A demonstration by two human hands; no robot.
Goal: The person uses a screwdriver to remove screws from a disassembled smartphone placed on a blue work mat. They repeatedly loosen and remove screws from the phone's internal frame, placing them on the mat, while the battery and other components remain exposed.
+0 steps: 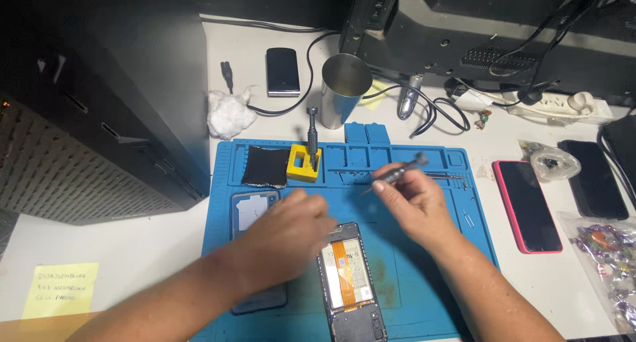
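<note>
An opened phone with its back removed lies on the blue work mat, showing an orange flex strip and the battery. My left hand rests over the phone's top edge, fingers curled down on it. My right hand hovers just right of it and holds a small grey screwdriver with the tip pointing left. The phone's back cover lies on the mat under my left wrist, partly hidden.
A second screwdriver stands in a yellow block beside a black cloth. Behind the mat are a metal cup, cotton wad and small black device. Right: a red-cased phone, a black phone, plastic bags. A yellow note lies at left.
</note>
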